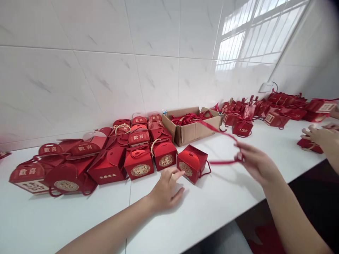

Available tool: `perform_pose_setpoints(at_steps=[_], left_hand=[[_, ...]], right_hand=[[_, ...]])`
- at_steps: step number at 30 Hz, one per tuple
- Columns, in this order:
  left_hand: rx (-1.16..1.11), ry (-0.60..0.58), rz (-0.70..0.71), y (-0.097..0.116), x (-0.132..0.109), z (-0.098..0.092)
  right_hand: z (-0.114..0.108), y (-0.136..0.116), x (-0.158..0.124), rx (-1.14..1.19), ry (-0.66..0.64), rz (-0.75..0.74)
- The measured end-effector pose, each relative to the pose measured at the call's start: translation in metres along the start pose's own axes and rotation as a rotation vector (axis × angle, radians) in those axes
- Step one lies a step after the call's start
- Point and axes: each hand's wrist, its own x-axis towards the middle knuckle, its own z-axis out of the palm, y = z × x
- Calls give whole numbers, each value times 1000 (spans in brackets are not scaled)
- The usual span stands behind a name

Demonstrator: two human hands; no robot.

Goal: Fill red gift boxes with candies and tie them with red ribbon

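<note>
My right hand (254, 163) pinches a motion-blurred, flat ribbon (224, 162); my left hand (164, 192), fingers loosely spread, slightly overlaps the folded-card box (195, 161).

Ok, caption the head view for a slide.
Right hand holds a red ribbon; left hand is near a red box.

1. White tabletop (159, 229), with a thin seam (128, 211) running front to back.
2. Near its middle stands a single red box (192, 163).
3. From that box, towards 9 and 10 o'clock: tightly packed red boxes (106, 165).
4. At 12 o'clock: an open cardboard carton (194, 134).
5. Around 2 o'clock: further red boxes (277, 119).
</note>
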Motion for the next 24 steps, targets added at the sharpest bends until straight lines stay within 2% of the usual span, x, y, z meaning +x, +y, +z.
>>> perform_pose_setpoints(at_steps=[2, 4, 6, 8, 11, 15, 17, 19, 22, 24], left_hand=[[38, -93, 71, 18, -2, 3], [1, -200, 133, 41, -1, 10], [-54, -277, 135, 66, 3, 21], [-126, -333, 39, 87, 9, 33], [-270, -334, -79, 102, 17, 41], [-384, -250, -88, 100, 20, 28], [-520, -247, -128, 98, 22, 17], [-777, -317, -235, 97, 23, 9], [-1172, -464, -442, 97, 23, 11], [-1283, -520, -511, 94, 21, 18]], right_hand=[[-21, 28, -62, 11, 24, 200], [-26, 52, -114, 110, 27, 347], [-15, 66, -149, 260, -16, 402], [3, 70, -166, 359, -88, 368], [29, 65, -171, 376, -212, 280], [40, 66, -169, 304, -177, 122], [33, 75, -169, 224, -109, 107], [20, 88, -169, 121, -20, 117], [-7, 109, -166, 18, 124, 117], [-23, 117, -163, 11, 183, 119]])
